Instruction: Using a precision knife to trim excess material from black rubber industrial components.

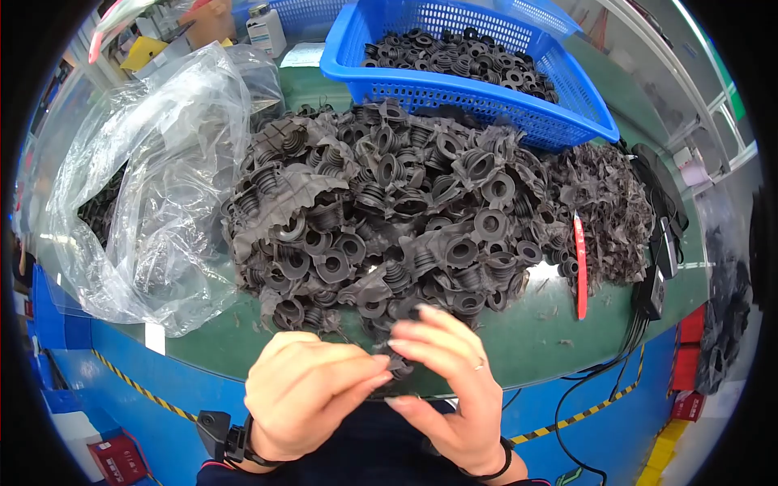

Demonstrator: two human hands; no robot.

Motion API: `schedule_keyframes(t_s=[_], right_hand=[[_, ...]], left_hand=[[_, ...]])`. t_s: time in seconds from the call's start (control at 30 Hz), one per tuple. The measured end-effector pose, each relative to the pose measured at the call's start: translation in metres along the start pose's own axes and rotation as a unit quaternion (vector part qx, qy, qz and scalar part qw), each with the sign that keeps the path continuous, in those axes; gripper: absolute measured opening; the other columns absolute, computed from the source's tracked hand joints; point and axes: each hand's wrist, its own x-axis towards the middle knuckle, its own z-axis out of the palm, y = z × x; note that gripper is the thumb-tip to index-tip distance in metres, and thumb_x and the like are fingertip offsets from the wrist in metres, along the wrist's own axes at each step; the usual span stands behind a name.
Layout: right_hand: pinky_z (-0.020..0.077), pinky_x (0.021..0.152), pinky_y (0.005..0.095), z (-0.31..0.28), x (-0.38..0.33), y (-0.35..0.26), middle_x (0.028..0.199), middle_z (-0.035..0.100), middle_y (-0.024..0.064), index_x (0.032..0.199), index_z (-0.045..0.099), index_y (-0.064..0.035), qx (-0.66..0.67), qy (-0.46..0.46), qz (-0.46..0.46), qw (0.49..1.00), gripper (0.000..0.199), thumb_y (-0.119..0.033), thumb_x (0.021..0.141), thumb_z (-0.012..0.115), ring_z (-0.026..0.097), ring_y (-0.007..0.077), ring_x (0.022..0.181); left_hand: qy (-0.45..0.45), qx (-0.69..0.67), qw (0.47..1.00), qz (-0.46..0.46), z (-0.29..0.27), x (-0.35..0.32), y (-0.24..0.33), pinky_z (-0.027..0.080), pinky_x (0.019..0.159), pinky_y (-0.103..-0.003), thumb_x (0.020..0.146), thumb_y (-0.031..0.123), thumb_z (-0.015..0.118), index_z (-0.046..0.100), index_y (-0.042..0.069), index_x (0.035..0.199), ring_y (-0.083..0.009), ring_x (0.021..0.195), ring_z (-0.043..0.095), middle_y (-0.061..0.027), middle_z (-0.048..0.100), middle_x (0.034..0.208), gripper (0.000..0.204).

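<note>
My left hand [312,393] is closed in a pinch on a small black rubber bellows [399,366] at the front edge of the table. Facing it, my right hand [458,368] has its thumb and fingers spread apart around the piece, its fingertips a little blurred. Just beyond both hands lies a large heap of black rubber bellows [490,225], many still joined by thin torn sheets of flash. Fingers partly cover the held piece.
Behind the heap, a blue plastic basket [478,91] holds loose bellows. Clear plastic bags [170,186] lie at left. At right are red tweezers [580,275], a pile of torn rubber scraps [608,211] and black cables [640,324]. A white bottle [266,32] stands far left.
</note>
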Motion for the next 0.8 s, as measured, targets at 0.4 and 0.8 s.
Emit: schedule_keyframes(t_s=[0.4, 0.8], right_hand=[[0.0433, 0.079, 0.0370, 0.004, -0.001, 0.003, 0.075, 0.060, 0.0020, 0.080, 0.062, -0.0054, 0.024, 0.083, -0.032, 0.996, 0.021, -0.005, 0.061, 0.070, 0.054, 0.0199, 0.080], [0.0462, 0.082, 0.0390, -0.010, 0.007, -0.010, 0.099, 0.049, 0.0153, 0.104, 0.037, 0.0025, 0.562, 0.135, 0.195, 0.793, 0.029, 0.001, 0.079, 0.052, 0.054, 0.0215, 0.090]], left_hand=[[0.006, -0.074, 0.994, -0.085, 0.014, -0.007, 0.003, 0.036, 0.058, -0.028, 0.067, 0.003, 0.064, 0.054, 0.006, 0.080, -0.0194, 0.063, 0.046, -0.0040, 0.051, 0.069, 0.016], [-0.190, -0.264, 0.932, -0.163, 0.022, -0.008, 0.021, 0.038, 0.086, -0.032, 0.061, 0.019, 0.075, 0.028, -0.001, 0.125, -0.0230, 0.103, 0.049, -0.0142, 0.052, 0.107, 0.082]])
